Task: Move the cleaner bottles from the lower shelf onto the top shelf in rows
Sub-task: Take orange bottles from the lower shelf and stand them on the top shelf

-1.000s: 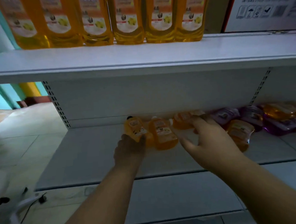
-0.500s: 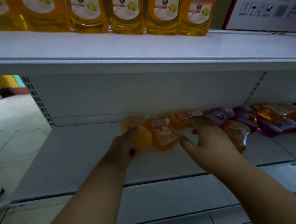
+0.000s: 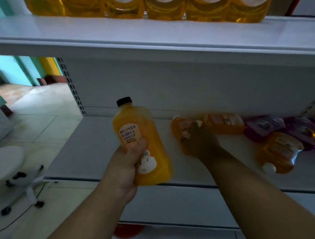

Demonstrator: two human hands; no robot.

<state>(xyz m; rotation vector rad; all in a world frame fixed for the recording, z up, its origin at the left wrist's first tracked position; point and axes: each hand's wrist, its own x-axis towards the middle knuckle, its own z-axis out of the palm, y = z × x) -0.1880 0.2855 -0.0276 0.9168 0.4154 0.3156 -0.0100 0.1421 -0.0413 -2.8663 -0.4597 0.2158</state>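
Observation:
My left hand [image 3: 127, 167] is shut on an orange cleaner bottle [image 3: 145, 143] with a black cap, held upright in front of the lower shelf [image 3: 86, 148]. My right hand [image 3: 200, 143] reaches into that shelf and closes over a second orange bottle [image 3: 179, 127] lying on its side. Another orange bottle [image 3: 223, 123] lies behind it, and one more [image 3: 279, 150] lies further right. A row of large yellow bottles [image 3: 167, 6] stands along the back of the top shelf [image 3: 150, 37], whose front strip is bare.
Purple pouches [image 3: 266, 127] lie at the right of the lower shelf. A white stool on wheels [image 3: 12, 165] stands on the tiled floor to the left. Another shelf [image 3: 174, 204] juts out below my arms.
My left hand has lifted an orange bottle off the lower shelf and brought it towards me, upright. My right hand has shifted left onto another lying bottle. The view has tilted down.

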